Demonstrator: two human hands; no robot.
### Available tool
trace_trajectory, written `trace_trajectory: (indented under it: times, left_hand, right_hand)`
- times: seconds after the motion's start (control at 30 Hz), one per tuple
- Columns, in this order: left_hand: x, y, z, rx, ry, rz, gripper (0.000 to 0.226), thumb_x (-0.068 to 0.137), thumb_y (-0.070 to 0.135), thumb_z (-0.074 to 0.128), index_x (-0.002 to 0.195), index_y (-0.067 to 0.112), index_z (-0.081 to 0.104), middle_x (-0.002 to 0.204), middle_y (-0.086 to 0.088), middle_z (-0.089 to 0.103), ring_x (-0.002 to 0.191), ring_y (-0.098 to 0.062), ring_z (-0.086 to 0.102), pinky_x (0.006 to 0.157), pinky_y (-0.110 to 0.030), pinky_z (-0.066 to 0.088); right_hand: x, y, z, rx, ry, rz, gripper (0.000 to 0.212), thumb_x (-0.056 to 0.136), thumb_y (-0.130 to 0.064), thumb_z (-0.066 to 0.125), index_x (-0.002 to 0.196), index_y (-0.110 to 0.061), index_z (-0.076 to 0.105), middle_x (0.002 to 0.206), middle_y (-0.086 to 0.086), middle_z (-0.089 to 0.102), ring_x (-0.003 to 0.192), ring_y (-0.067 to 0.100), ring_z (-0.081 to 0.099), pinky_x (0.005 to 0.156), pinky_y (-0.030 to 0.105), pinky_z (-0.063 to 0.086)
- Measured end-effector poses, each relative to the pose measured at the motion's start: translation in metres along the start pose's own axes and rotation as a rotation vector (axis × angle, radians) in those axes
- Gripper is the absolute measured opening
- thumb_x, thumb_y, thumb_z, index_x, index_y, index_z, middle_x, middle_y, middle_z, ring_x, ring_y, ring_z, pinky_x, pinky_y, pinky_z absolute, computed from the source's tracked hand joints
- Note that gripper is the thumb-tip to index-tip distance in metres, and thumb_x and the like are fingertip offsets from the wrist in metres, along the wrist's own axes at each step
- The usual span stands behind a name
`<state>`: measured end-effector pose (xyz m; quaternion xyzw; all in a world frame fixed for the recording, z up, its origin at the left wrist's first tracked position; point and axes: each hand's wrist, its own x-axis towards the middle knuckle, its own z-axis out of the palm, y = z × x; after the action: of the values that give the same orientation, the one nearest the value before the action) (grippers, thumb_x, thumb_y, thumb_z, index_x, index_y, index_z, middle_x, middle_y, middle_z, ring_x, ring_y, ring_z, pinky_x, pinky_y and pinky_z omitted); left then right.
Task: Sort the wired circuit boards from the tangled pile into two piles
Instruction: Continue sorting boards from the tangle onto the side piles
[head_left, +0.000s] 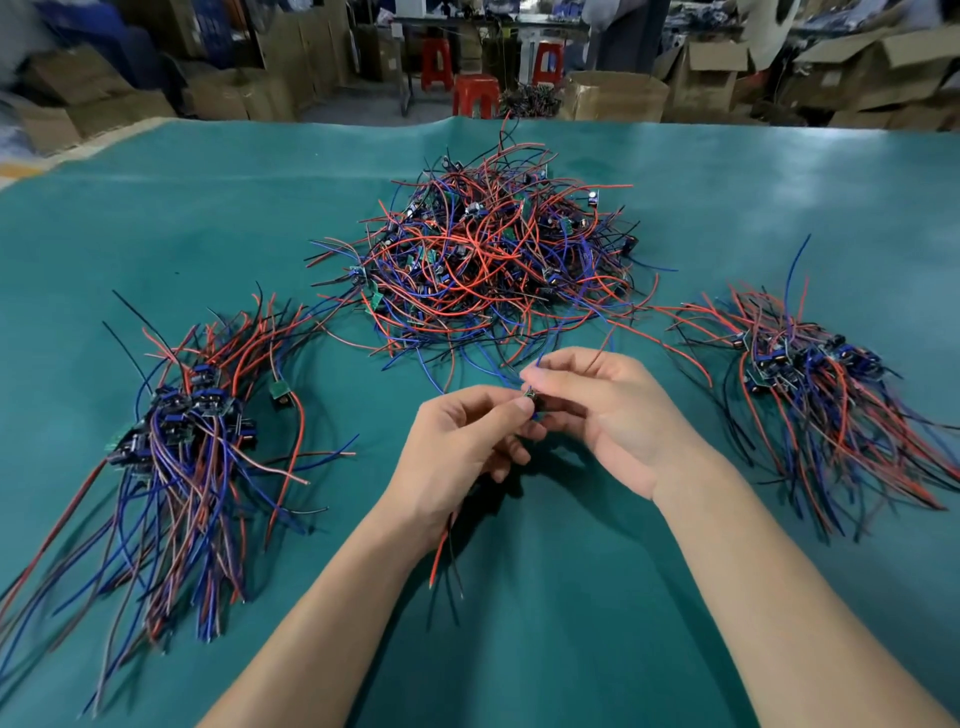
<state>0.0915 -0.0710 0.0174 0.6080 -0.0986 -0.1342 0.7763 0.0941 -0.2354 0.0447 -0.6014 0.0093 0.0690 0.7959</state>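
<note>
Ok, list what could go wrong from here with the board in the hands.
The small circuit board, pinched between left hand and right hand, trails blue wire back toward the tangled red-and-blue wire heap; lifting may drag neighbours along. Its loose red and black wires could snag the wrist.

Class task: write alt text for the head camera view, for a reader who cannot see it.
Two bare hands, left hand and right hand, together pinch one small wired circuit board above a green table. A tangled pile lies beyond them, with a sorted pile at left and another at right.
</note>
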Motion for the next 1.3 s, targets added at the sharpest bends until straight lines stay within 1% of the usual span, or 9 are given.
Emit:
trace_trajectory:
  times: [0.23, 0.27, 0.4, 0.5, 0.67, 0.83, 1.0, 1.2, 1.3]
  left_hand:
    - [0.000, 0.001, 0.001, -0.023, 0.010, -0.004, 0.012, 0.096, 0.012, 0.062, 0.089, 0.012, 0.072, 0.084, -0.015, 0.072, 0.059, -0.015, 0.060, 0.048, -0.020, 0.042]
    - [0.000, 0.001, 0.001, -0.030, 0.018, -0.003, 0.012, 0.096, 0.011, 0.062, 0.089, 0.011, 0.071, 0.083, -0.015, 0.072, 0.058, -0.015, 0.060, 0.048, -0.020, 0.042]
    - [0.000, 0.001, 0.001, -0.059, 0.038, -0.005, 0.008, 0.095, 0.011, 0.062, 0.092, 0.012, 0.070, 0.082, -0.014, 0.072, 0.058, -0.016, 0.060, 0.048, -0.019, 0.042]
    - [-0.001, 0.001, 0.002, -0.020, 0.033, 0.008, 0.007, 0.096, 0.011, 0.062, 0.095, 0.009, 0.069, 0.081, -0.014, 0.072, 0.058, -0.016, 0.060, 0.047, -0.020, 0.042]
    - [-0.001, 0.002, 0.005, 0.057, 0.019, 0.009, 0.013, 0.098, 0.009, 0.057, 0.090, 0.004, 0.066, 0.081, -0.013, 0.072, 0.058, -0.016, 0.061, 0.047, -0.021, 0.043]
    - [-0.002, 0.003, 0.005, 0.096, 0.008, -0.003, 0.017, 0.099, 0.008, 0.055, 0.084, 0.008, 0.063, 0.077, -0.012, 0.072, 0.058, -0.017, 0.061, 0.048, -0.021, 0.043]
    - [-0.002, 0.002, 0.005, 0.120, 0.007, -0.015, 0.017, 0.097, 0.007, 0.055, 0.081, 0.009, 0.063, 0.073, -0.012, 0.071, 0.056, -0.016, 0.060, 0.047, -0.020, 0.043]
    - [-0.002, 0.003, 0.007, 0.157, -0.020, -0.024, 0.013, 0.086, 0.018, 0.060, 0.083, 0.007, 0.064, 0.070, -0.011, 0.069, 0.053, -0.016, 0.058, 0.046, -0.020, 0.042]
    - [-0.003, 0.004, 0.007, 0.176, -0.046, -0.025, 0.011, 0.093, 0.011, 0.059, 0.086, 0.004, 0.063, 0.070, -0.010, 0.069, 0.053, -0.016, 0.057, 0.046, -0.020, 0.042]
  right_hand:
    - [0.003, 0.002, -0.004, -0.001, 0.073, 0.012, 0.006, 0.088, -0.006, 0.071, 0.085, -0.012, 0.071, 0.082, 0.010, 0.073, 0.069, 0.018, 0.069, 0.059, 0.026, 0.056]
    - [0.003, 0.002, -0.005, -0.002, 0.062, 0.013, 0.005, 0.086, -0.008, 0.072, 0.088, -0.012, 0.072, 0.083, 0.009, 0.073, 0.071, 0.018, 0.069, 0.060, 0.026, 0.056]
    - [0.003, 0.002, -0.009, -0.053, -0.018, 0.001, 0.030, 0.073, -0.015, 0.077, 0.101, -0.005, 0.075, 0.088, 0.009, 0.069, 0.075, 0.016, 0.062, 0.064, 0.023, 0.050]
    - [0.005, 0.006, -0.008, -0.056, -0.020, 0.009, 0.024, 0.073, -0.018, 0.077, 0.094, -0.006, 0.079, 0.081, 0.003, 0.071, 0.064, 0.008, 0.055, 0.056, 0.018, 0.042]
    - [0.007, 0.011, -0.004, -0.073, 0.033, 0.013, 0.029, 0.071, -0.023, 0.081, 0.088, 0.000, 0.079, 0.077, 0.008, 0.063, 0.059, 0.010, 0.049, 0.062, 0.028, 0.039]
    - [0.007, 0.011, -0.006, -0.168, 0.069, -0.038, 0.033, 0.078, -0.024, 0.079, 0.088, 0.007, 0.075, 0.077, 0.011, 0.068, 0.059, 0.011, 0.054, 0.047, 0.019, 0.037]
    - [0.010, 0.011, -0.012, -0.286, 0.195, -0.086, 0.010, 0.089, -0.014, 0.076, 0.083, -0.008, 0.081, 0.070, 0.001, 0.066, 0.059, 0.010, 0.057, 0.048, 0.020, 0.042]
    - [0.015, 0.009, -0.025, -0.426, 0.388, -0.207, 0.012, 0.089, -0.017, 0.076, 0.079, -0.012, 0.079, 0.064, -0.004, 0.066, 0.056, 0.013, 0.057, 0.050, 0.025, 0.046]
    - [0.017, 0.008, -0.029, -0.445, 0.475, -0.274, 0.014, 0.088, -0.017, 0.075, 0.074, -0.018, 0.077, 0.069, -0.004, 0.070, 0.058, 0.012, 0.061, 0.050, 0.024, 0.047]
